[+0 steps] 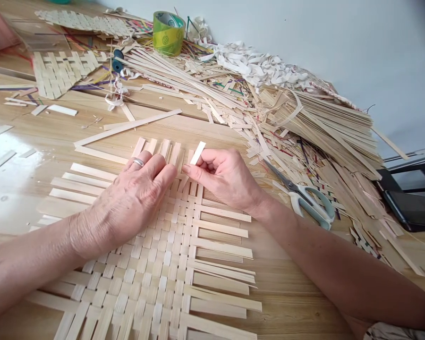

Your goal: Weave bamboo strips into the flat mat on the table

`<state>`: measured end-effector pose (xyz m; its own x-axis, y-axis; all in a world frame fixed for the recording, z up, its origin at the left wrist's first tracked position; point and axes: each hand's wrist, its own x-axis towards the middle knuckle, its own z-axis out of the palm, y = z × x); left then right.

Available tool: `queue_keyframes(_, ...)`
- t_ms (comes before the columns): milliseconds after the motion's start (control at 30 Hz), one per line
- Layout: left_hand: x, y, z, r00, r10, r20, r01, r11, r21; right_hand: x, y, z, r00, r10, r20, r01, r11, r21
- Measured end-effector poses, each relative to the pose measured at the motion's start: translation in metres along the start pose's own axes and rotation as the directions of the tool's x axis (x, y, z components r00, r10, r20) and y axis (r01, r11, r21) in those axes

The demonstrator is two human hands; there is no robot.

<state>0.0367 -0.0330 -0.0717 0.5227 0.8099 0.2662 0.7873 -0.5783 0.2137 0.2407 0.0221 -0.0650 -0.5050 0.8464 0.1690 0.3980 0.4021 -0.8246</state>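
Observation:
A mat (138, 274) of pale flat wood strips, woven over and under, lies on the table with loose strip ends sticking out all round. My left hand (127, 198), a ring on one finger, bears down on the mat's far part with bent fingers; the fingertips are hidden. Just to its right, my right hand (223, 177) pinches a short pale wood strip (198, 152) between thumb and fingers at the mat's far right corner. That strip's end points up and away from me.
Scissors (306, 198) lie right of my right hand. Behind are a bundle of wood strips (326, 127), piled scraps, white ribbon (262, 66), a tape roll (169, 34), a dark thread spool (117, 61) and another woven piece (65, 71). A dark device (414, 203) stands at the right edge.

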Motion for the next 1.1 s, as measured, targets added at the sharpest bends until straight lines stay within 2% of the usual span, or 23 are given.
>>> queue_keyframes(100,0.0001,0.001,0.0006,1.0,0.029,-0.007,-0.029,0.997,0.075,0.0006,-0.0026,-0.0005,0.998,-0.035,0.054,0.035,0.999,0.008)
queue_keyframes(267,0.0004,0.0015,0.0003,0.999,0.046,-0.009,-0.045,0.993,0.11,-0.0019,-0.0054,0.0017,0.992,-0.044,0.119,0.051,0.997,-0.053)
queue_keyframes(400,0.0001,0.0011,0.0006,0.999,0.051,-0.004,-0.05,0.991,0.125,-0.0032,-0.0035,0.0035,0.996,-0.02,0.092,0.026,0.997,-0.068)
queue_keyframes(567,-0.0002,0.001,0.0021,0.998,0.055,-0.02,-0.052,0.99,0.135,-0.0031,-0.0015,0.0041,0.996,-0.04,0.083,0.037,0.999,0.037)
queue_keyframes(833,0.0005,0.0005,0.0015,0.999,0.047,-0.016,-0.044,0.991,0.126,-0.0028,-0.0025,0.0032,0.983,-0.126,0.136,0.153,0.965,-0.213)
queue_keyframes(933,0.0,-0.0001,0.0016,0.999,0.047,-0.019,-0.044,0.992,0.119,-0.0029,-0.0027,0.0026,0.983,-0.131,0.129,0.157,0.964,-0.215)
queue_keyframes(1100,-0.0016,-0.0018,0.0029,0.998,0.049,-0.039,-0.045,0.994,0.103,-0.0042,-0.0043,0.0047,0.995,-0.074,0.071,0.086,0.982,-0.167)
